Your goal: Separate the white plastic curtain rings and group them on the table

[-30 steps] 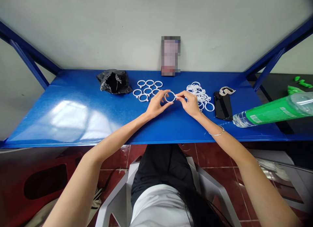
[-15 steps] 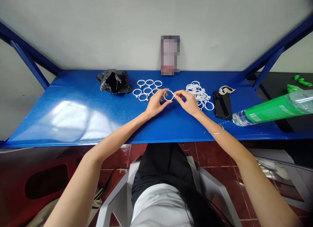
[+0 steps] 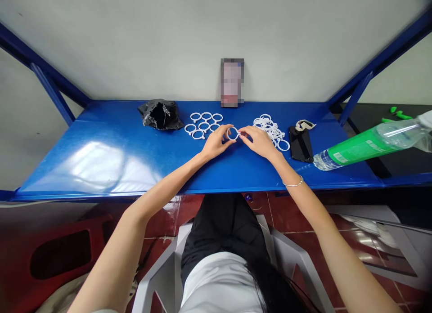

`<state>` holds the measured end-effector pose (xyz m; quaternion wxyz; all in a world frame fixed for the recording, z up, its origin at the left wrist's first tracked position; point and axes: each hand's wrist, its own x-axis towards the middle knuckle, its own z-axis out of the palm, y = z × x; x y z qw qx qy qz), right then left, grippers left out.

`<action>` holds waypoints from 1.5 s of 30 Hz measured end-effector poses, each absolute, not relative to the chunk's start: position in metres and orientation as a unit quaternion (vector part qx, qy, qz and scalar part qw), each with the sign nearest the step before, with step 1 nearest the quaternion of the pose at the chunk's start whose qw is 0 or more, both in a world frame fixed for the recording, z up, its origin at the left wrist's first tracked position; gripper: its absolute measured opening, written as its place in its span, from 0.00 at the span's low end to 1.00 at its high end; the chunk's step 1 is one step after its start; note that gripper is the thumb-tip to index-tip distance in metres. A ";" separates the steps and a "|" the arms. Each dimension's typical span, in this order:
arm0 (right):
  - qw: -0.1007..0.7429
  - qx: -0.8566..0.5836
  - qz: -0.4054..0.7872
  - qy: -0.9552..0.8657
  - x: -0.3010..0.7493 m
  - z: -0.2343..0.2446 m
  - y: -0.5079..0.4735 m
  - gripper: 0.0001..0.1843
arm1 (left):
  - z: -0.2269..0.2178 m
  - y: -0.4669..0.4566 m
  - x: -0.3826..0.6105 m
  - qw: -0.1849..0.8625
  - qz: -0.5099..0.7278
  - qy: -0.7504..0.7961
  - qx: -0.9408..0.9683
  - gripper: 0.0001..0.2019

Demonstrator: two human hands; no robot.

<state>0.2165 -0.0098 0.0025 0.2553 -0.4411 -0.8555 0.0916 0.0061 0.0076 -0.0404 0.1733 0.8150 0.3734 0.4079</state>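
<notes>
Between my two hands is a white curtain ring (image 3: 232, 139), a round band with a small eyelet on its right side. My left hand (image 3: 215, 142) curves around the ring's left side, fingers and thumb closed on it. At the eyelet, the fingertips of my right hand (image 3: 259, 140) are pinched together. Just left of my left hand, several similar rings (image 3: 204, 131) lie flat and spread out in rows. A loose heap of more white rings (image 3: 270, 126) lies behind and right of my right hand, which partly covers it.
On the blue table (image 3: 178, 169) lie a crumpled black plastic bag (image 3: 160, 115) at left and a black phone (image 3: 301, 144) at right. A pale curled object (image 3: 305, 125) rests on the phone. A green-labelled bottle (image 3: 361, 147) stands beside it. A blurred-out upright device (image 3: 231, 83) leans on the wall.
The camera view has shifted slightly. Both hands keep the same ring in nearly the same place, and the right fingers still pinch at its eyelet.
</notes>
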 end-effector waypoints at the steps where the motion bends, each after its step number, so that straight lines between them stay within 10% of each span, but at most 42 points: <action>1: 0.241 -0.445 0.091 -0.858 0.217 0.004 -0.015 0.14 | -0.040 0.007 0.006 0.176 0.402 0.375 0.817 0.23; 14: 0.335 -0.534 0.146 -0.763 0.201 -0.023 -0.061 0.19 | -0.032 0.000 0.008 0.212 0.342 0.374 0.835 0.24; 45: 0.196 -0.401 -0.056 -0.893 0.206 -0.015 0.019 0.11 | -0.037 0.011 0.007 0.256 0.380 0.397 0.795 0.23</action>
